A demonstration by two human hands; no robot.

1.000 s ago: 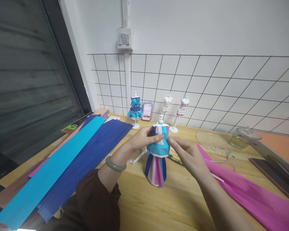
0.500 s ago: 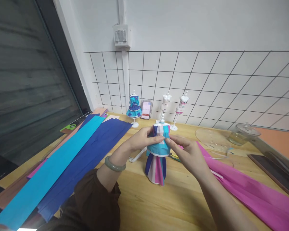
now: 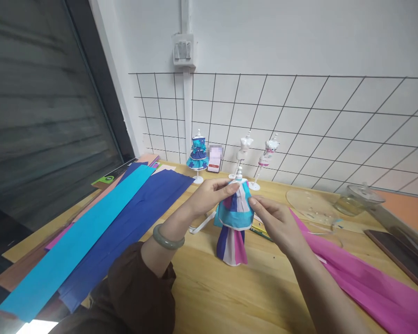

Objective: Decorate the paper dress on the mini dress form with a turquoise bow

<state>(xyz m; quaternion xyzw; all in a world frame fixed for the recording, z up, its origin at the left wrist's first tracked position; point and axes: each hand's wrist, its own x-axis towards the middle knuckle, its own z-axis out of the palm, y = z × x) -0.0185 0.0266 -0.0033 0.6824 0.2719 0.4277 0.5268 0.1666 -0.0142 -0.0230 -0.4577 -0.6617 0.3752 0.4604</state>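
In front of me a small dress form (image 3: 239, 174) stands upright, wearing a striped doll dress (image 3: 236, 220) in blue, purple, pink and white. A turquoise band with a white edge circles its middle, above a flared lower skirt. My left hand (image 3: 211, 198) pinches the top of the bodice between thumb and fingers, near the neckline. At the right edge of the bodice, my right hand (image 3: 277, 221) is closed with thumb and fingertips on the dress side. Both sets of fingers partly cover the bodice. A white strip (image 3: 202, 225) lies behind my left wrist.
Turquoise (image 3: 80, 243) and dark blue paper sheets (image 3: 132, 236) cover the left side. A finished blue dress form (image 3: 198, 155), a phone (image 3: 215, 159) and two white forms (image 3: 244, 147) stand at the back. Pink paper (image 3: 362, 273), a clear plate (image 3: 308, 204) and a dark tablet-like slab (image 3: 397, 257) lie right.
My left thumb has moved up from the bodice's middle to its neckline. My right fingers have shifted outward to the dress's edge, and more of the striped front shows. The whole view has shifted slightly.
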